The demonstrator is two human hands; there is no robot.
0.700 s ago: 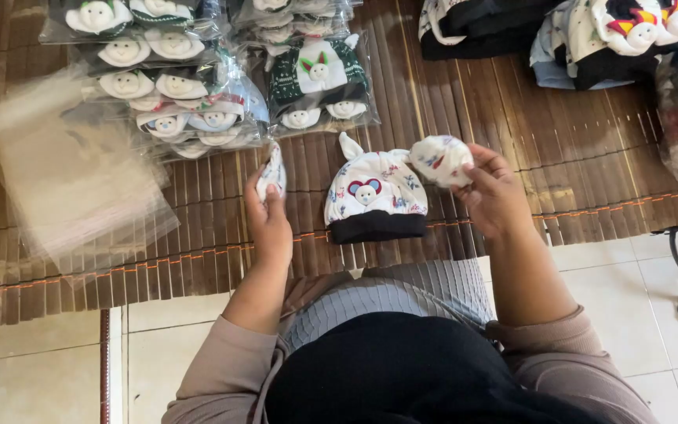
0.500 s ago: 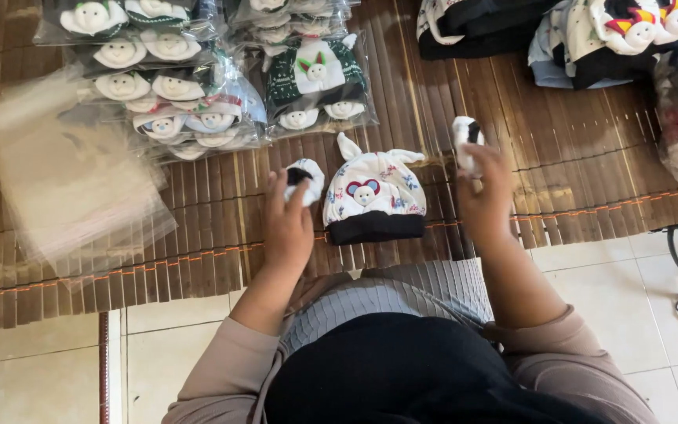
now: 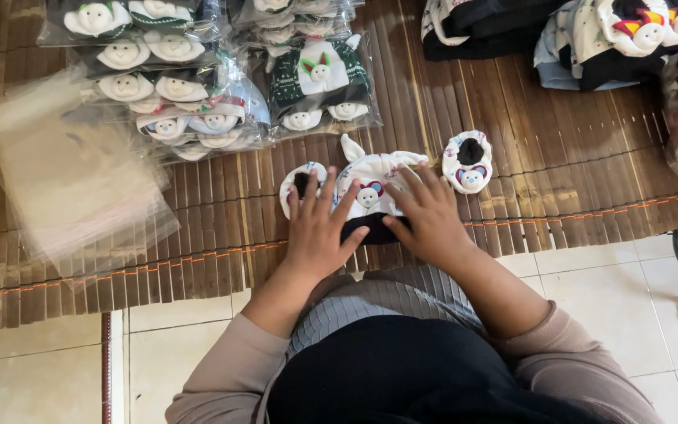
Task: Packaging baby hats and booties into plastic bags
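A white baby hat (image 3: 370, 179) with a small animal face and a black band lies on the brown bamboo mat (image 3: 559, 173). Both hands rest flat on it. My left hand (image 3: 319, 228) covers its left side, fingers spread, partly over a small white bootie (image 3: 301, 182) lying to the left. My right hand (image 3: 429, 216) presses on the hat's right side. A second white bootie (image 3: 468, 162) with a black opening and an animal face lies free on the mat, just right of my right hand.
Several clear bags of packed baby sets (image 3: 174, 94) lie at the back left and centre (image 3: 319, 78). A stack of empty clear plastic bags (image 3: 72, 173) sits at left. Piles of dark and patterned clothes (image 3: 590, 39) fill the back right. White floor tiles (image 3: 606, 275) lie in front.
Both hands held one bootie each in the air beside the hat. Now the booties lie on the mat either side of it, and both hands are flat on the hat.
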